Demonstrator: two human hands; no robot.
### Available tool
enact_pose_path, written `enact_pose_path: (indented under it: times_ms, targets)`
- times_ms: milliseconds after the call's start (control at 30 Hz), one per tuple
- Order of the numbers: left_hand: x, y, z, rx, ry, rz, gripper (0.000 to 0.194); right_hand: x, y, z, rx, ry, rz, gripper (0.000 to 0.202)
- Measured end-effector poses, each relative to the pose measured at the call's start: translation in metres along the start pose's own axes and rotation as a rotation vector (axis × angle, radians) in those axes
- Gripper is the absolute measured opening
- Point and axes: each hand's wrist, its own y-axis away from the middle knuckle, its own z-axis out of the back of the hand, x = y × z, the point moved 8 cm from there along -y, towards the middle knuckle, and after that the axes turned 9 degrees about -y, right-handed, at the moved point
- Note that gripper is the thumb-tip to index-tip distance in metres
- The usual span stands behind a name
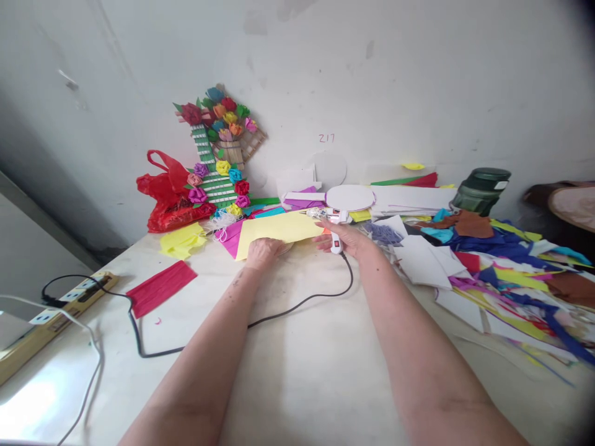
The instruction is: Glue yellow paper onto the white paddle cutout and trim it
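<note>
My right hand [351,239] is closed around the white handle of a glue gun [341,217]. The gun's nozzle points left over the right end of a pale yellow sheet of paper [279,227], and a red switch shows on its handle. At the near edge of that sheet, my left hand [264,253] has its fingers curled in. Its fingertips are partly hidden at the paper's edge, where a small whitish piece shows. Under the sheet's left side lies purple paper [231,240]. A black cord [302,303] runs from the gun beneath my left forearm.
A power strip [74,303] is at the left, with a red paper piece [160,288] nearby. Behind stand a paper-flower decoration [216,186] and a red plastic bag [167,192]. White cut-outs [351,197], a dark green bottle [481,191] and heaped paper scraps [506,266] lie right.
</note>
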Motion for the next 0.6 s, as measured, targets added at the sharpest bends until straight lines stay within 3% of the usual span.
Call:
enact_pose_path:
  times_ms: [233,467,600]
  targets:
    - [0.018,-0.002,0.010,-0.032,0.045,0.145,0.041,0.002,0.001,-0.016,0.121,-0.058,0.054,0.044]
    - [0.034,0.001,0.004,-0.073,0.191,0.253,0.040,0.007,-0.006,-0.016,0.009,-0.069,0.193,0.039]
    - [0.039,0.002,-0.004,-0.058,0.251,0.242,0.032,0.005,-0.008,-0.019,0.007,-0.060,0.205,0.038]
